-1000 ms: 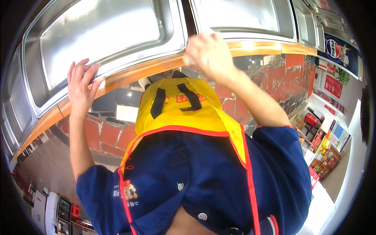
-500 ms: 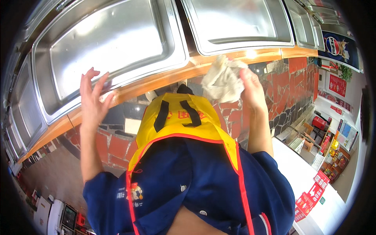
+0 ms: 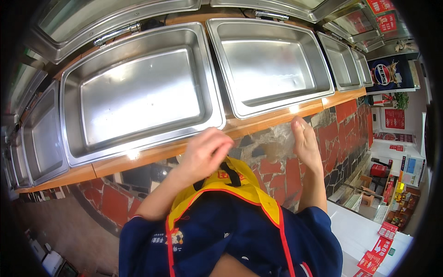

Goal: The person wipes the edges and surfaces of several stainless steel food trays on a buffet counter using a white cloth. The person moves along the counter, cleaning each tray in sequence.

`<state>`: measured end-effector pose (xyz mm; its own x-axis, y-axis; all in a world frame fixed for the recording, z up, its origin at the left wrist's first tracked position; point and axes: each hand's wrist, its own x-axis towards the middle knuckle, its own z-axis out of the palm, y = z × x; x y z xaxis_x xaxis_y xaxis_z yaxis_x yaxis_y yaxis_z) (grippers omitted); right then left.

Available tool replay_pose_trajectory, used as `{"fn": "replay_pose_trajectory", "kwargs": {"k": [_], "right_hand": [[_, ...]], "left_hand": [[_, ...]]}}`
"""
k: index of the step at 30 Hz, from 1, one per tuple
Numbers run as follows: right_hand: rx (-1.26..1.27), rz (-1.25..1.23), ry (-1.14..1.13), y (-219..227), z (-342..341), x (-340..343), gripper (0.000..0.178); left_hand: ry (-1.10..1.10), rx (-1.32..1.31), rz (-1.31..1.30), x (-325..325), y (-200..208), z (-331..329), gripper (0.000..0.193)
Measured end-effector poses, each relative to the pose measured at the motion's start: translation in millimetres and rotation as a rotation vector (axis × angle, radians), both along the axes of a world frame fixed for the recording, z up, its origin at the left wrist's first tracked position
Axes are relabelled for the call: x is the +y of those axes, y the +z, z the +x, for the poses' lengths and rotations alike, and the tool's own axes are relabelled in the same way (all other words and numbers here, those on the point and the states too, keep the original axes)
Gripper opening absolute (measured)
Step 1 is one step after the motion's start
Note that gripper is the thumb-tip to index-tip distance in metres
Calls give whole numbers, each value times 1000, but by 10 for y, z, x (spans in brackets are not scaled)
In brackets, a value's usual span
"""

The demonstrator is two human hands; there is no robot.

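Observation:
A pale, greyish-beige cloth (image 3: 264, 139) shows as a see-through smear between my hands, blurred by motion. One end of it meets my right hand (image 3: 305, 141), whose fingers are closed on it. The other end runs to my left hand (image 3: 206, 151), curled with the fingertips pressed together at the cloth's edge. Both hands are in front of the counter's wooden edge (image 3: 258, 121), above my yellow apron (image 3: 240, 182) and the floor. Beyond them, a large steel pan (image 3: 143, 87) and a second steel pan (image 3: 270, 64) are set side by side in the counter.
More steel pans (image 3: 42, 134) continue the row on the left, and smaller ones (image 3: 340, 60) on the right. Raised metal-framed lids (image 3: 115, 18) stand behind them. A white table (image 3: 346, 231) is at my right. The floor (image 3: 300, 180) is red and dark stone.
My left hand has come from beside the left pan toward the middle and closed at the cloth. The cloth has gone from a bunched shape to a blur. The view takes in more of the counter.

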<state>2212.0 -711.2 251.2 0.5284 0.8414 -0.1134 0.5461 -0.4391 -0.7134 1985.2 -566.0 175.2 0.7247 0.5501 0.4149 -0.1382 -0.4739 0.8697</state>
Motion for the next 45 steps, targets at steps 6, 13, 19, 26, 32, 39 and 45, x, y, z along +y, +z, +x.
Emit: {"fn": "replay_pose_trajectory", "kwargs": {"k": [6, 13, 19, 26, 32, 39, 45], "right_hand": [[1077, 391, -434, -29, -316, 522, 40], [564, 486, -87, -204, -26, 805, 29], [262, 350, -28, -881, 312, 782, 14], [340, 244, 2, -1134, 321, 620, 11], [453, 250, -37, -1231, 488, 611, 11], [539, 293, 52, -1245, 630, 586, 11], [743, 145, 270, -988, 679, 631, 16]], "left_hand": [[-51, 55, -206, -291, 65, 492, 30], [262, -111, -919, 163, -17, 608, 28], [536, 268, 21, 1157, -87, 1194, 21], [588, 799, 489, 2070, -482, 1784, 22], [497, 939, 640, 2102, -487, 1931, 29], [401, 1104, 502, 1588, -252, 1952, 19], [574, 855, 225, 1324, 158, 1427, 38]]}}
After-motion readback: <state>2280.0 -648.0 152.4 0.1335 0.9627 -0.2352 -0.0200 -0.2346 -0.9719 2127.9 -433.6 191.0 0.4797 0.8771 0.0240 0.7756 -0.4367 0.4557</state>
